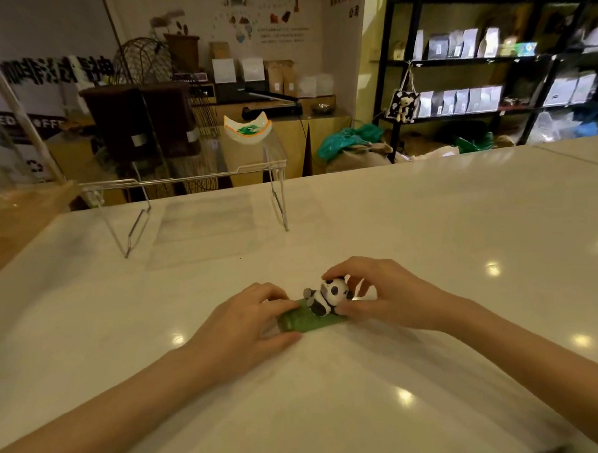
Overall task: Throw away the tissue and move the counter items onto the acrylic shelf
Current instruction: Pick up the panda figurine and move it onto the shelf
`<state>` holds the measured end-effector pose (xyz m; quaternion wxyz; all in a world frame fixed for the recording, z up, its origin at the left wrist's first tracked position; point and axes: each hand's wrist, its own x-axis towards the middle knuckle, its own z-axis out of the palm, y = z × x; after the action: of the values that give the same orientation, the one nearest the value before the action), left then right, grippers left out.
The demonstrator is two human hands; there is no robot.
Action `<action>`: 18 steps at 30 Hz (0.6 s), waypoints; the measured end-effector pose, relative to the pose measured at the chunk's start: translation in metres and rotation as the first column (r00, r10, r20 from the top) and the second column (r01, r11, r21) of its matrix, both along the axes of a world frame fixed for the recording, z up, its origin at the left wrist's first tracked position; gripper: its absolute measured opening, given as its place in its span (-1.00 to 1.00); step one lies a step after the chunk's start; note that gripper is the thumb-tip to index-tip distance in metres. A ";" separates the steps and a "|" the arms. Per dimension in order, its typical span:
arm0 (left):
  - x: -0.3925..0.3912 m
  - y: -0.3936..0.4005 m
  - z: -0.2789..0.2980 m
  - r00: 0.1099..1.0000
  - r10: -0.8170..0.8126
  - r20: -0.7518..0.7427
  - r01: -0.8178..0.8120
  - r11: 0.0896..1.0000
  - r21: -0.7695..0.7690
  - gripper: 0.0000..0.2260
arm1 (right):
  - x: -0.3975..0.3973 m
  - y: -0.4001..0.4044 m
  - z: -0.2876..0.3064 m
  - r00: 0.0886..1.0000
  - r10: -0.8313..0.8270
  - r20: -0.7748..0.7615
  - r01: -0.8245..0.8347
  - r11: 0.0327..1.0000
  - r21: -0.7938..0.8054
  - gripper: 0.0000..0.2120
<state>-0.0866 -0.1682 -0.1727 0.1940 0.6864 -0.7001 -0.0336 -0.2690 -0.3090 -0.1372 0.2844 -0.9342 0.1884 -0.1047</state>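
A small panda figurine (329, 295) lies on a green base (305, 320) on the white counter (428, 237), near its middle. My left hand (250, 324) grips the left end of the green base between thumb and fingers. My right hand (379, 293) closes around the panda's head and the right end of the base. A clear acrylic shelf (186, 180) stands at the counter's far left. On its right end rests a white curved dish (247, 127) with orange rim and green marking. No tissue is visible.
Beyond the counter's far edge are a wooden cabinet with bags and a paper cutter (272, 107), dark bins (142, 120), and black shelving (489, 60) with pouches at the right. A wooden surface (13, 218) adjoins the counter at the left.
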 end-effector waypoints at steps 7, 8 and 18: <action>0.004 -0.004 0.006 0.999 -0.017 -0.044 0.019 0.999 0.045 -0.46 | 0.007 -0.009 0.005 1.000 -0.020 0.004 0.020 0.994 0.109 -0.70; 0.006 -0.005 0.008 0.999 -0.010 -0.053 0.012 0.999 0.035 -0.47 | 0.008 -0.011 0.007 1.000 -0.025 0.011 0.023 0.993 0.119 -0.70; 0.044 -0.021 0.074 1.000 0.023 -0.006 -0.024 0.990 -0.141 -0.63 | 0.047 -0.033 0.065 0.984 -0.040 0.172 0.010 0.984 0.176 -0.69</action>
<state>-0.0430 -0.1896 -0.0984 0.2437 0.6791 -0.6922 0.0168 -0.2218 -0.3424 -0.0723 0.3791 -0.8904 0.1829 -0.1730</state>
